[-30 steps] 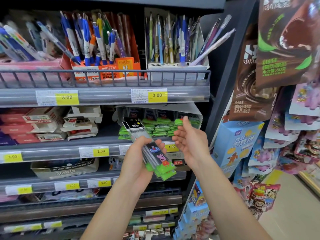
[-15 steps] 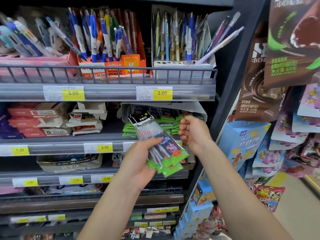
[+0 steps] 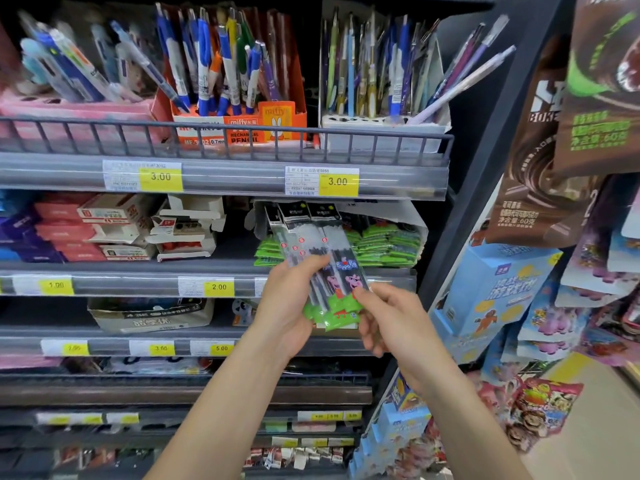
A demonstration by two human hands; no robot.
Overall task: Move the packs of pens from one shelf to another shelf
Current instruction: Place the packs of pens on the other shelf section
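My left hand [image 3: 289, 306] grips a fan of several clear pen packs [image 3: 311, 251] with black header cards, cartoon pig prints and green bottoms, held upright in front of the second shelf [image 3: 138, 271]. My right hand [image 3: 394, 323] touches the lower right edge of the packs, its fingertips on the green ends. Behind the packs, an open white box [image 3: 391, 216] on the same shelf holds more green-ended packs [image 3: 384, 247] lying flat.
The top shelf [image 3: 225, 178] carries racks of upright pens behind a wire rail. Red and white boxes [image 3: 114, 230] fill the second shelf's left. Lower shelves hold cartons. Snack bags [image 3: 554, 150] and blue boxes [image 3: 491, 296] hang at the right.
My left hand has raised the packs and turned them upright. My right hand came down from the box on the shelf to the packs' lower right edge.
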